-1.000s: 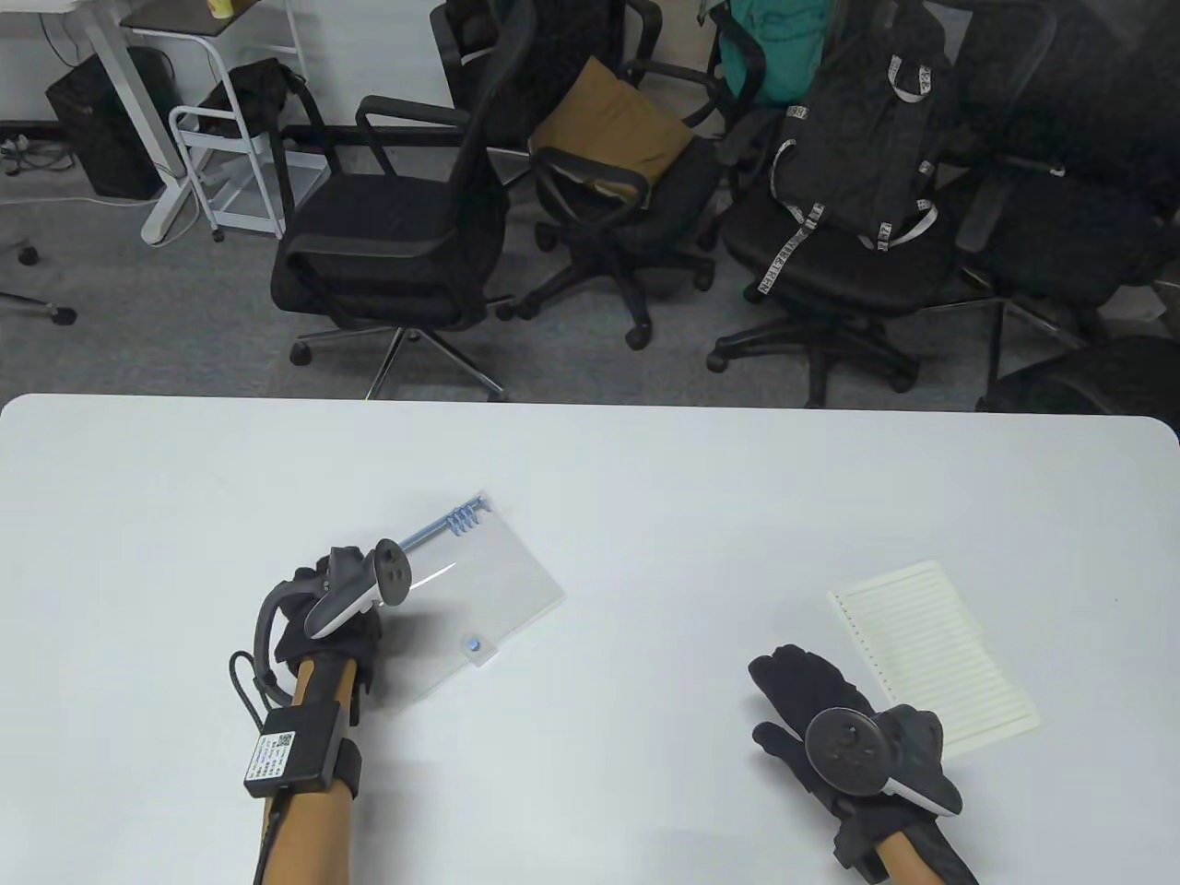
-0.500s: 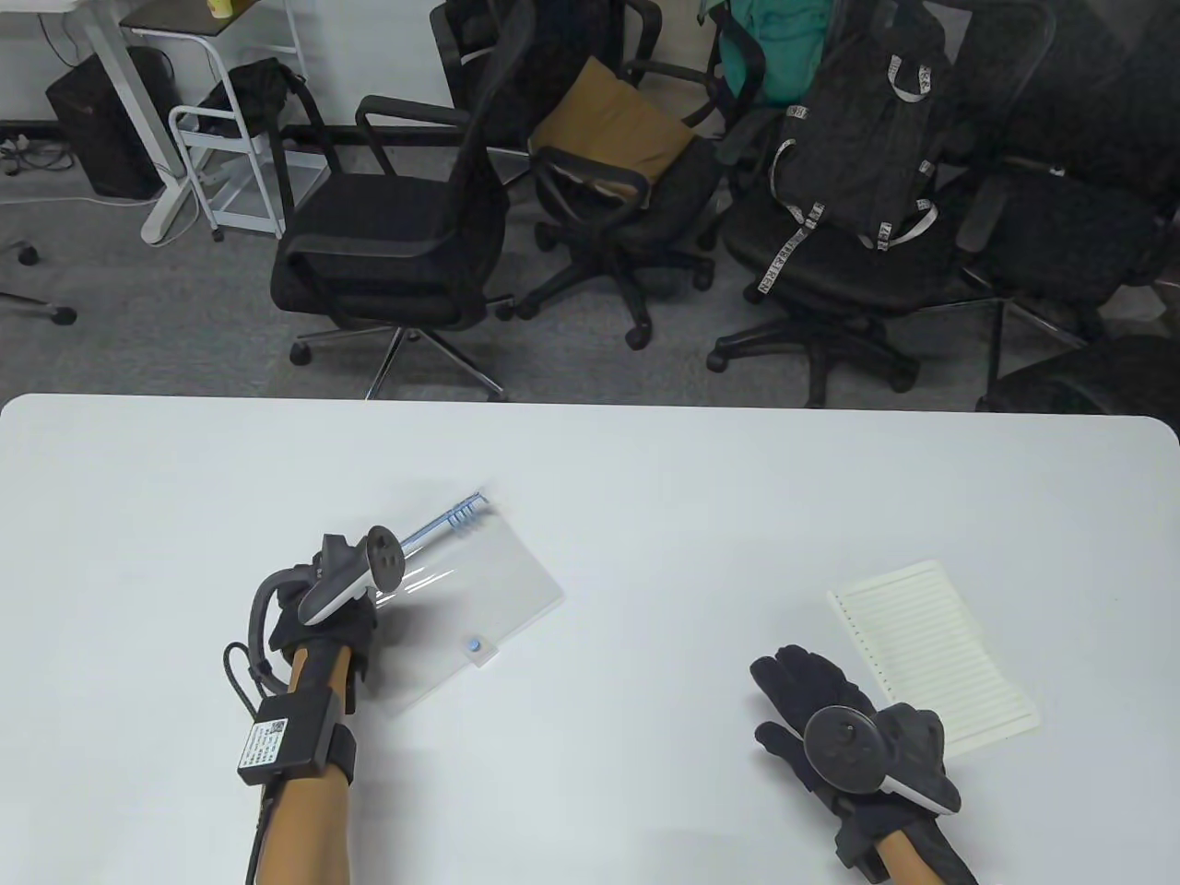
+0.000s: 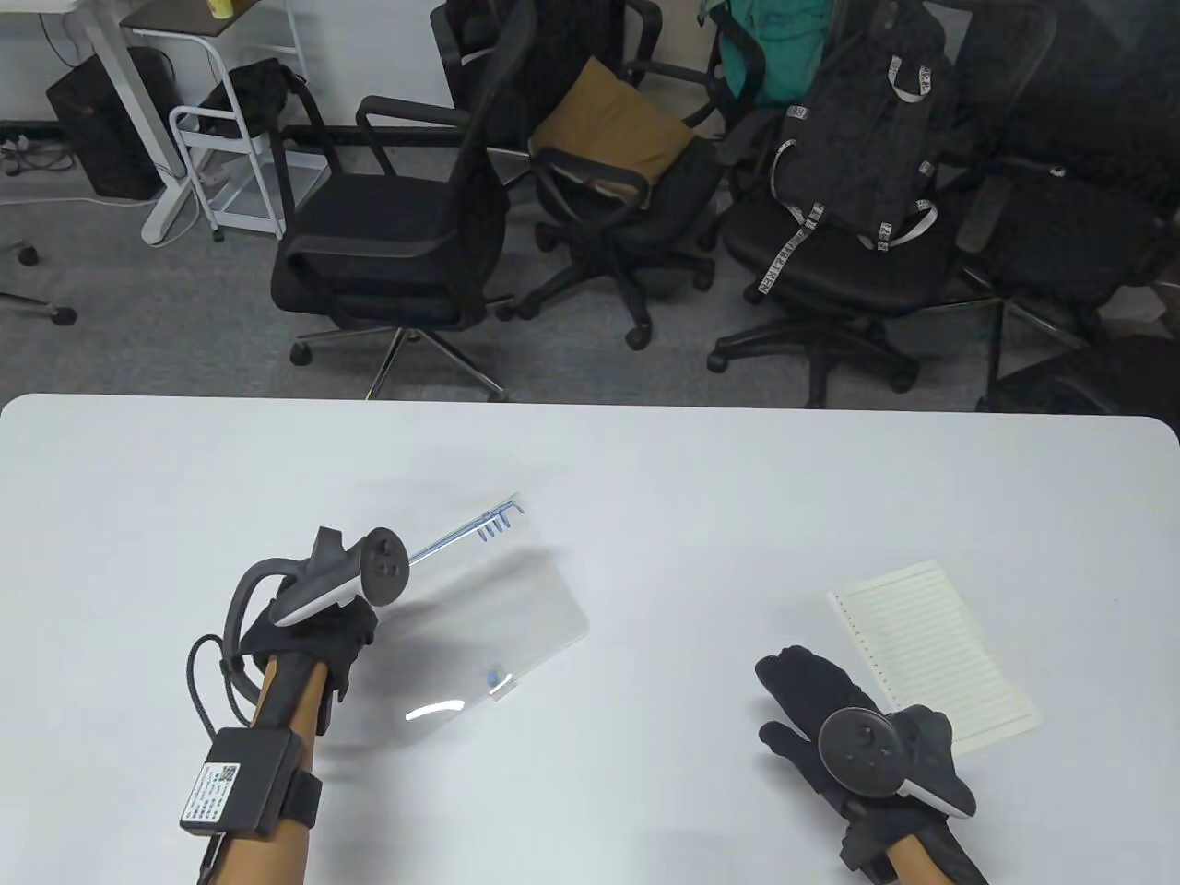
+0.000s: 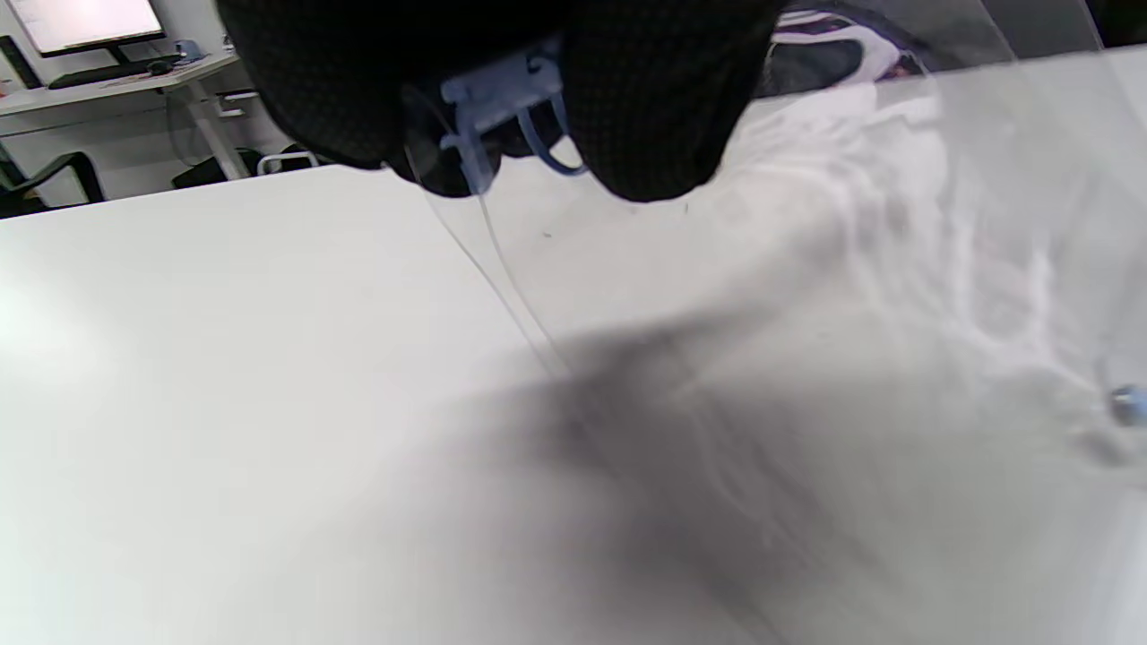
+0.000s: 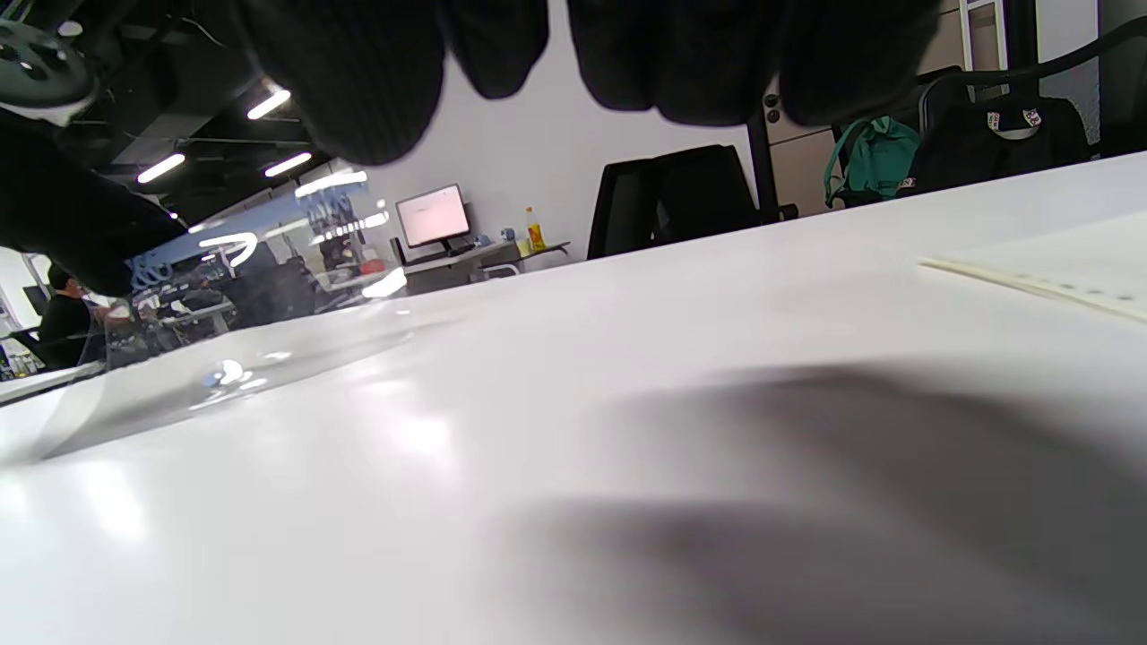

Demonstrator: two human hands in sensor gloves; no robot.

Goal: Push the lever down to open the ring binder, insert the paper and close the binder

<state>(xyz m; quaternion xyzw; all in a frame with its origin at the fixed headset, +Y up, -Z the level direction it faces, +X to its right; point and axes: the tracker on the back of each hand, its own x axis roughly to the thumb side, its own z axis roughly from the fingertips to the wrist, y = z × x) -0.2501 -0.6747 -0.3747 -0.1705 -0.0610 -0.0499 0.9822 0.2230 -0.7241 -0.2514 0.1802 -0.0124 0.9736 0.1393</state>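
Left hand: your left hand [image 3: 318,636] is gripping the spine end of the binder [image 3: 516,608], fingers [image 4: 645,107] curled around the blue ring mechanism [image 4: 497,98].
Binder: you are holding the clear binder tilted over the left half of the table [image 3: 645,479], its cover raised off the surface; the blue rings [image 3: 493,525] are showing at its far end.
Right hand: your right hand [image 3: 830,710] is lying flat on the table with fingers spread, holding nothing.
Paper: the lined, hole-punched paper [image 3: 931,645] is lying flat just beside your right hand, well apart from the binder.
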